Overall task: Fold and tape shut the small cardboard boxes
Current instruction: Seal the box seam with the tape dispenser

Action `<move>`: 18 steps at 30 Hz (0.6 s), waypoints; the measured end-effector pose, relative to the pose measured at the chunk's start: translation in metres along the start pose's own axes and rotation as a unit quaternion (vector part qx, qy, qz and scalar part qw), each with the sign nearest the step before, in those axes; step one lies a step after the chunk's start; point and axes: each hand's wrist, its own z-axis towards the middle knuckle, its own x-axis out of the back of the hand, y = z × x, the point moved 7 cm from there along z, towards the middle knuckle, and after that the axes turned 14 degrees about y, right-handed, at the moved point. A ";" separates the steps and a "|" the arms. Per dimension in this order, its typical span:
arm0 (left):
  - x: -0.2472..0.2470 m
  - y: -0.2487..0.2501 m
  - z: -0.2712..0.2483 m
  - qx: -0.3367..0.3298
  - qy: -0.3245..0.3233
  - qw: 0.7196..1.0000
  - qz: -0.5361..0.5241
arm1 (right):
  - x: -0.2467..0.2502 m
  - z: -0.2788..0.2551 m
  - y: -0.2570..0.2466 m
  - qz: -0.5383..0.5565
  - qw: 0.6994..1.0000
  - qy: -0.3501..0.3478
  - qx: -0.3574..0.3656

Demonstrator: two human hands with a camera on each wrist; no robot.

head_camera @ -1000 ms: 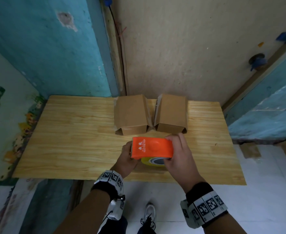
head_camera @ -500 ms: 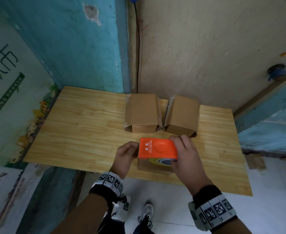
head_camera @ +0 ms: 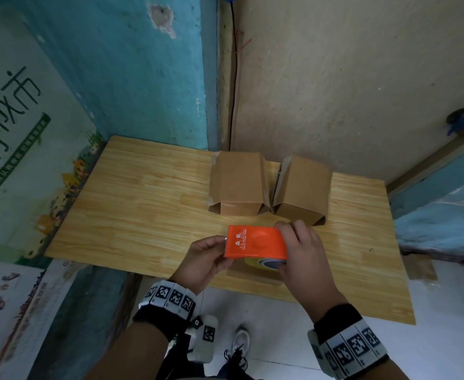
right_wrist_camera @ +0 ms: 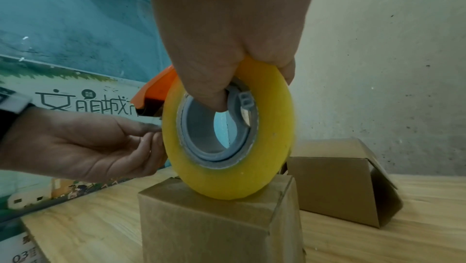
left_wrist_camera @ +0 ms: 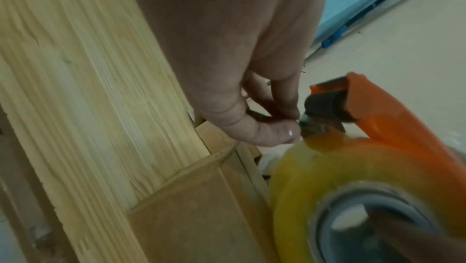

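An orange tape dispenser [head_camera: 255,242] with a yellow tape roll [right_wrist_camera: 227,137] hovers on top of a small cardboard box [right_wrist_camera: 219,217] near the table's front edge. My right hand [head_camera: 294,242] grips the dispenser, with the thumb [right_wrist_camera: 216,96] hooked into the roll's core. At the dispenser's cutter end, my left hand [head_camera: 222,244] pinches the tape end between thumb and fingers [left_wrist_camera: 290,123]. In the head view the box [head_camera: 252,274] is mostly hidden under the dispenser and hands.
Two more cardboard boxes [head_camera: 236,187] [head_camera: 302,190] lie side by side at the back of the wooden table [head_camera: 143,209], against the wall. The near table edge runs just below my hands. Walls close in at the left and back.
My left hand has risen from the box's left side to the dispenser's cutter end and now pinches the tape there. The right hand keeps its hold on the dispenser.
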 end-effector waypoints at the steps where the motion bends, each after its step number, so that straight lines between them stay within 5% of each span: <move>1: 0.002 0.002 0.001 0.005 0.005 1.000 0.004 | -0.001 0.001 -0.002 -0.007 1.000 -0.002 0.003; 10: 0.015 -0.002 0.015 0.053 0.010 0.999 0.003 | -0.003 0.010 -0.020 -0.019 0.999 -0.006 0.039; 18: 0.000 -0.005 0.015 0.024 0.007 0.998 0.059 | 0.009 0.011 -0.008 -0.069 0.993 0.016 0.095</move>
